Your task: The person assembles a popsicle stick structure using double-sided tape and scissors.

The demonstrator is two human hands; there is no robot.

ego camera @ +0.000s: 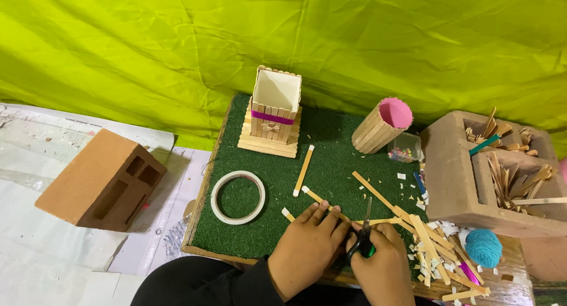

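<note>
Craft stick (322,198) near the green mat's (260,235) front edge: my left hand (307,247) is pinning it flat, fingers together, while my right hand (381,262) is gripping scissors (364,235); I'm lining up a square cut.

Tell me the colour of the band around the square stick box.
Magenta band, seen in the head view.

Pale, matt wooden craft sticks (304,170) lie on a rough green artificial-grass mat (331,158). A square holder (273,108) of the same bare wood wears a glossy magenta ribbon. The scissors (364,235) have metal blades and smooth plastic handles. A fuzzy teal yarn ball (484,247) sits nearby. The green backdrop (283,40) is creased, slightly shiny cloth.
</note>
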